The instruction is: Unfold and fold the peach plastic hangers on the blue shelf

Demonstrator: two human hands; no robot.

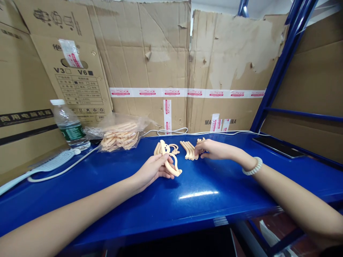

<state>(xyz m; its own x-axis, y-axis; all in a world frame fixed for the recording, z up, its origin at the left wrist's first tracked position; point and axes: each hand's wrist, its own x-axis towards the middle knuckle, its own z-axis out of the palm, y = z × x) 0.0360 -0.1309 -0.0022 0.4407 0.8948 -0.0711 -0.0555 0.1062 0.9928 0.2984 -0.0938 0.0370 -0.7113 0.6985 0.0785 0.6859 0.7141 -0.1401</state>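
Observation:
My left hand (158,169) is closed around a pale, wood-coloured frame of curved pieces (171,167), tilted above the table. Its thumb lies on top and the fingers are underneath. My right hand (207,149) is at the right end of a row of slim curved strips (188,150). Its fingers are bent but apart, the fingertips at the last strip; whether they touch it I cannot tell. Small pale pieces (200,140) lie behind this hand, partly hidden. Behind the held frame are a rounded, ring-like piece (174,148) and more strips (157,148).
A clear plastic bag of similar pieces (122,135) lies at the back left, beside a water bottle (70,126) and a light-blue hairbrush (52,162). A white cable (171,132) runs along the cardboard wall (150,53). A dark tablet or phone (278,147) lies on the blue table (166,203) at right.

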